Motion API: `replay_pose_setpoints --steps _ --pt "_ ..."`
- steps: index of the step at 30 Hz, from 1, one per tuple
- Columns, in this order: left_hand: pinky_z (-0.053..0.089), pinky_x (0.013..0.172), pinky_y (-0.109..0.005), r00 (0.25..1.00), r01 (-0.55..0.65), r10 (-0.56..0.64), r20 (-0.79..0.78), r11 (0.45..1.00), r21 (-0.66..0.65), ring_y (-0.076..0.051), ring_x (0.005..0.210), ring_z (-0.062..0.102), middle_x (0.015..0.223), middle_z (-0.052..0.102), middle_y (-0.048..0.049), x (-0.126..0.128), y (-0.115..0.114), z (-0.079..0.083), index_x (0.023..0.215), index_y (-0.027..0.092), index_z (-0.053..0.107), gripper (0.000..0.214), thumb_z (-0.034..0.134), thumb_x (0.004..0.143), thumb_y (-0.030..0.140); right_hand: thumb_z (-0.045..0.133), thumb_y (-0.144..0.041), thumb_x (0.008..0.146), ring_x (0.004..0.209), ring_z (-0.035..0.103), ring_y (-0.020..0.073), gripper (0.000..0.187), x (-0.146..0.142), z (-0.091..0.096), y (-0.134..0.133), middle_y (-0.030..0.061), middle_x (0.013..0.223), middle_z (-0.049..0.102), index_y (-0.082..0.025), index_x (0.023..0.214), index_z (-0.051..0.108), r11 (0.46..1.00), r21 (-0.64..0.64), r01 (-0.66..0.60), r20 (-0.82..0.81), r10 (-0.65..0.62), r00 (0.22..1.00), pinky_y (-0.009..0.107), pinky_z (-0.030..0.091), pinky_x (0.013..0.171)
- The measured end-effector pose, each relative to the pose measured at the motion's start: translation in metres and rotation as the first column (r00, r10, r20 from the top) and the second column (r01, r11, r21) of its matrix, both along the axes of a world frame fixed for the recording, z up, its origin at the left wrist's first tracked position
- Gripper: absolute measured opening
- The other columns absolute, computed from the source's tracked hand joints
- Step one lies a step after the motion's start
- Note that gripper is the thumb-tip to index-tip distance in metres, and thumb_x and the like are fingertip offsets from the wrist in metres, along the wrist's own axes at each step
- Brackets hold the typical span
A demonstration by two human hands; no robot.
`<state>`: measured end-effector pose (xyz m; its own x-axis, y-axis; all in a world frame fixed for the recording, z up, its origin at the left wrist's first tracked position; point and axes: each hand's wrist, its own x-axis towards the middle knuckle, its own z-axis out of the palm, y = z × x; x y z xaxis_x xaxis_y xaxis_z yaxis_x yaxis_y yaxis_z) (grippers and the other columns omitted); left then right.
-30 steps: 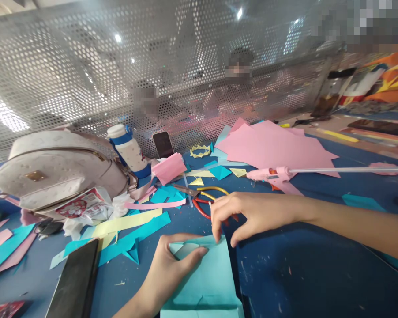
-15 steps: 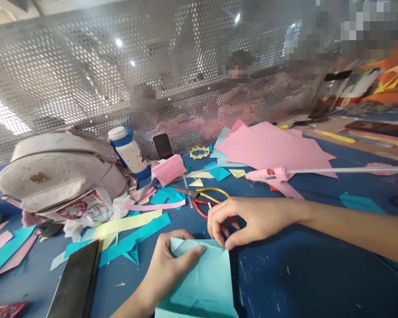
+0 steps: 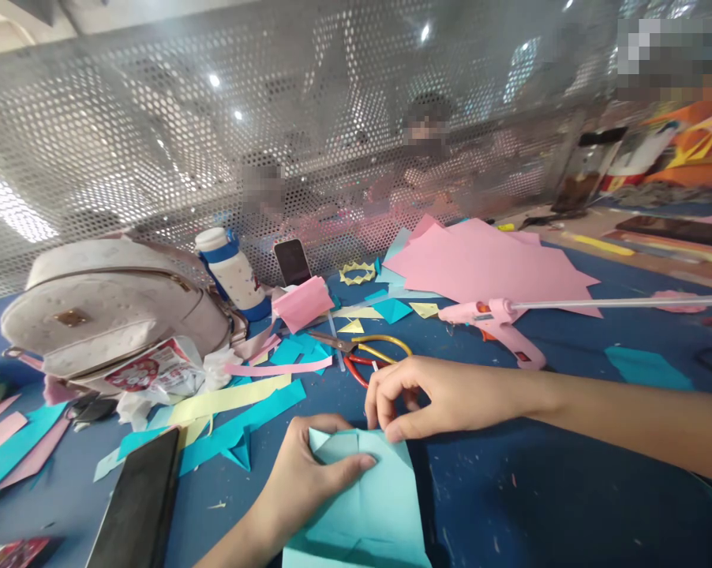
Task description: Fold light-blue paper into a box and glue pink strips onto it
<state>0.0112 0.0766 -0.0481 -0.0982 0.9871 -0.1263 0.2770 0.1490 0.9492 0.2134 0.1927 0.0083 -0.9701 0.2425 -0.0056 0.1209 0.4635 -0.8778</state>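
A light teal sheet of paper (image 3: 373, 513) lies on the blue table (image 3: 569, 505) right in front of me, its far edge partly folded. My left hand (image 3: 309, 481) holds its near left part, thumb pressed flat on top of the fold. My right hand (image 3: 432, 394) reaches in from the right and pinches the sheet's far right corner between thumb and fingers. Scissors (image 3: 356, 355) with red and yellow handles lie just behind my right hand.
A pink glue gun (image 3: 498, 323) and pink sheets (image 3: 486, 260) lie at the back right. At left sit a white backpack (image 3: 107, 308), a bottle (image 3: 231, 272), paper strips (image 3: 231, 410) and a dark phone (image 3: 136, 505). A perforated metal screen (image 3: 273, 142) closes off the table's far side.
My right hand has drawn in and closed its pinch on the sheet's far corner. The folded flap under my left thumb now stands out more.
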Motion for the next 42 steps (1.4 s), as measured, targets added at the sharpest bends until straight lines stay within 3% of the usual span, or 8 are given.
replay_pose_setpoints --steps 5,8,12,18,24,32,37,42 --pt "0.035 0.045 -0.019 1.0 -0.025 0.025 -0.001 1.0 -0.012 -0.008 0.049 0.036 0.052 0.046 0.0037 -0.002 0.0 -0.004 0.057 0.015 0.061 0.037 0.082 0.055 0.045 0.072 -0.04 0.085 0.105 0.058 0.0195 0.023 0.001 0.001 0.012 0.0062 0.114 0.067 -0.018 0.094 0.072 0.981 0.057 -0.185 -0.037 0.187 0.982 0.029 0.044 0.079" --pt "0.035 0.043 -0.019 0.998 -0.062 0.063 0.032 0.998 -0.003 -0.008 0.047 0.036 0.048 0.041 0.0053 -0.002 0.0 -0.005 0.053 0.016 0.057 0.04 0.083 0.053 0.046 0.069 -0.039 0.089 0.102 0.058 0.0186 0.022 0.001 0.001 0.014 0.0069 0.109 0.068 -0.017 0.093 0.072 0.972 0.14 -0.188 -0.047 0.196 0.979 0.033 0.043 0.09" --pt "0.033 0.041 -0.019 0.997 -0.071 0.07 0.043 0.997 0.023 -0.008 0.047 0.034 0.047 0.038 0.006 -0.002 0.0 -0.004 0.052 0.016 0.055 0.043 0.084 0.052 0.049 0.063 -0.038 0.094 0.097 0.059 0.0181 0.024 0.0 0.0 0.01 0.0072 0.101 0.067 -0.015 0.094 0.071 0.973 0.129 -0.193 -0.054 0.201 0.978 0.031 0.045 0.086" --pt "0.027 0.041 -0.017 0.998 -0.026 0.026 0.064 1.0 -0.005 -0.006 0.047 0.026 0.048 0.033 0.0071 -0.003 0.005 0.0 0.054 0.016 0.052 0.044 0.079 0.058 0.05 0.061 -0.03 0.095 0.081 0.055 0.0145 0.017 0.001 0.005 0.001 0.0038 0.095 0.066 -0.017 0.103 0.069 0.983 0.165 -0.087 -0.014 0.09 0.996 0.028 0.044 0.077" --pt "0.029 0.044 -0.017 0.999 0.002 -0.003 0.05 1.0 0.014 -0.007 0.049 0.031 0.05 0.04 0.005 -0.008 0.006 -0.002 0.056 0.014 0.056 0.038 0.08 0.061 0.044 0.068 -0.017 0.083 0.076 0.054 0.0115 0.025 0.0 0.001 -0.004 0.0005 0.097 0.063 -0.019 0.106 0.058 0.999 -0.009 0.036 -0.06 -0.037 0.998 0.023 0.043 0.064" --pt "0.023 0.045 -0.018 0.991 -0.127 0.125 0.049 0.991 0.048 -0.007 0.05 0.029 0.051 0.038 0.0053 -0.002 0.004 0.004 0.055 0.016 0.053 0.044 0.078 0.062 0.051 0.062 -0.019 0.087 0.078 0.052 0.0127 0.006 0.001 0.001 -0.006 0.0007 0.09 0.062 -0.019 0.092 0.065 0.983 0.137 0.122 -0.12 -0.106 0.987 0.025 0.043 0.067" --pt "0.023 0.046 -0.018 0.972 -0.218 0.212 0.101 0.975 0.054 -0.006 0.049 0.026 0.051 0.033 0.0071 0.001 0.004 0.009 0.055 0.017 0.048 0.048 0.078 0.061 0.054 0.071 -0.035 0.086 0.076 0.054 0.0119 0.02 -0.002 -0.005 0.001 0.0006 0.087 0.063 -0.017 0.09 0.064 0.976 -0.136 0.172 -0.105 -0.187 0.977 0.025 0.044 0.069" --pt "0.023 0.045 -0.018 0.978 -0.196 0.191 0.085 0.979 0.054 -0.006 0.049 0.027 0.05 0.035 0.0063 0.0 0.004 0.008 0.054 0.016 0.049 0.049 0.079 0.059 0.055 0.082 -0.037 0.074 0.062 0.054 0.0081 0.034 -0.007 -0.025 0.006 -0.0041 0.074 0.06 -0.017 0.087 0.059 0.829 -0.536 0.156 0.028 -0.168 0.985 0.021 0.043 0.058"
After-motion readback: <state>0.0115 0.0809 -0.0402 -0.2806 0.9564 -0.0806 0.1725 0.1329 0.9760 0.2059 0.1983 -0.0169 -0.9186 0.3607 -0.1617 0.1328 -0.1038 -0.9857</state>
